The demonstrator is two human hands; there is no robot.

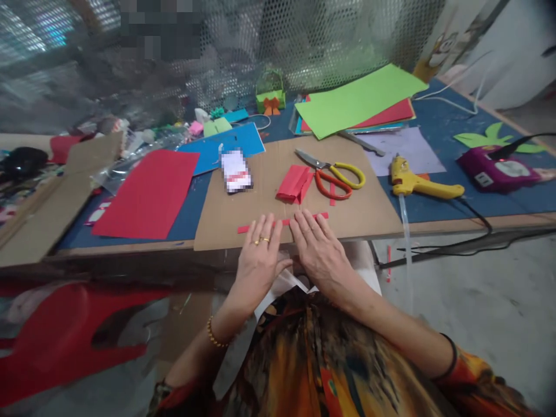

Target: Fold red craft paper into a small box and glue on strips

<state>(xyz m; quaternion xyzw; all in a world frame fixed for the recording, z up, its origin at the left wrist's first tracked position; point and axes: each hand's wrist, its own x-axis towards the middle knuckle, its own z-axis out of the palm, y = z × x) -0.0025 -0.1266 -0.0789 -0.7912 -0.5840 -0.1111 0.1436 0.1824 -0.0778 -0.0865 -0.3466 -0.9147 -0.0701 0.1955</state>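
Note:
A narrow red paper strip (285, 222) lies across the front of a brown cardboard sheet (217, 223). Both hands rest flat over it, fingers stretched out. My left hand (259, 255) presses on its left half, and my right hand (319, 246) covers part of its right half. Just beyond the fingertips is a folded red paper piece (295, 183). Scissors (332, 174) with one red and one yellow handle lie beside it, over a short red strip (332, 194). The middle of the long strip is partly hidden by my fingers.
A yellow glue gun (421, 182) lies at the right, its glue stick hanging past the table edge. A purple device (495, 168) sits farther right. Red paper (147, 194) and blue sheets (230, 145) lie left; green paper (360, 98) tops a stack behind.

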